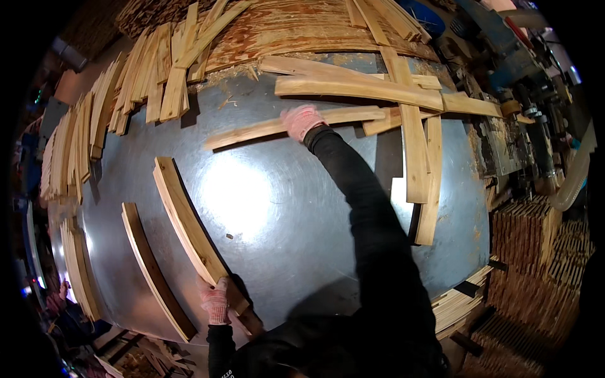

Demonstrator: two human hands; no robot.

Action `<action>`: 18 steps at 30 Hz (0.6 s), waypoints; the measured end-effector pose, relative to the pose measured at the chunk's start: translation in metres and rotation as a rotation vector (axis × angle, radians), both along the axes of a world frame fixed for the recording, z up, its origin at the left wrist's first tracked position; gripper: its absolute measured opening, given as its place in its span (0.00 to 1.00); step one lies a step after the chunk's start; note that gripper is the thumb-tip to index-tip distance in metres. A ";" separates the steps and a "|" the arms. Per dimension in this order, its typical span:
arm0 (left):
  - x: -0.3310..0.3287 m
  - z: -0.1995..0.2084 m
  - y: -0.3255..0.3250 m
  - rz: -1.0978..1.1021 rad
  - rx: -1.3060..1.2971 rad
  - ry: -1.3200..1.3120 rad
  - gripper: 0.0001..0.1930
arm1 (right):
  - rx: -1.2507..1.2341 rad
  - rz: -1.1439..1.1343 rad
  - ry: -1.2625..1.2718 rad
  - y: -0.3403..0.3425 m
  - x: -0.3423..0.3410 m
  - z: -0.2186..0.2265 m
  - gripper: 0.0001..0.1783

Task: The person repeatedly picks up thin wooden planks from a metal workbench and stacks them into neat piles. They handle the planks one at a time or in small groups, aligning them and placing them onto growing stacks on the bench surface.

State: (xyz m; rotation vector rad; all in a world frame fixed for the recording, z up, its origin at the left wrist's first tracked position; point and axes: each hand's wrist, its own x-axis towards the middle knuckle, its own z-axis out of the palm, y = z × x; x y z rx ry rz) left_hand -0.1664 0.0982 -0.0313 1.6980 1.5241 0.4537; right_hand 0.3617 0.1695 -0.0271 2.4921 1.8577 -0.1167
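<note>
lining the left edge of the table (296, 271), stacked slats (69, 145) lie side by side with their lengths roughly parallel, probably so that single pieces can be lifted off easily. beyond them at the upper left, fanned slats (142, 79) lie less neatly, a few crossing over others. nearer, a lone narrow strip (148, 264) lies by itself on the metal surface, well apart from the stacks. next to the right comes a long pale board (187, 220), perhaps two pieces together; i cannot tell. the gloved left hand (215, 302) is closed around its near end, seemingly to steady it while its far end points away across the table. toward the upper middle, the gloved right hand (304, 121) is curled over a thin slat (252, 133) about midway along, a spot that likely keeps it balanced. just past that slat's right end, crossed boards (359, 90) overlap at odd angles, as if dropped rather than sorted. at the far right, machinery (513, 88) stands beyond the table edge, above stacked timber (520, 233).
</note>
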 end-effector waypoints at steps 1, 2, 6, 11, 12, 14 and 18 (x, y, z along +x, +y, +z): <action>-0.007 -0.004 -0.001 0.005 0.048 -0.047 0.32 | -0.004 0.072 0.073 0.000 -0.021 0.010 0.17; 0.002 -0.001 -0.002 0.017 -0.037 -0.012 0.34 | 0.045 0.098 0.206 -0.010 -0.046 0.019 0.14; 0.038 0.003 -0.014 0.007 -0.095 -0.139 0.44 | 0.192 -0.009 0.527 -0.034 -0.202 -0.037 0.23; 0.061 0.020 -0.025 -0.061 0.028 0.201 0.56 | -0.005 0.396 0.575 -0.052 -0.259 0.026 0.27; 0.055 0.027 -0.023 0.009 -0.099 0.111 0.55 | -0.047 0.224 0.470 -0.055 -0.217 0.039 0.25; 0.044 0.031 -0.026 -0.027 -0.079 -0.060 0.53 | 0.158 -0.032 0.162 -0.080 -0.098 0.068 0.30; -0.003 0.054 -0.031 -0.064 -0.134 0.303 0.51 | 0.305 -0.274 -0.408 -0.125 0.087 0.057 0.47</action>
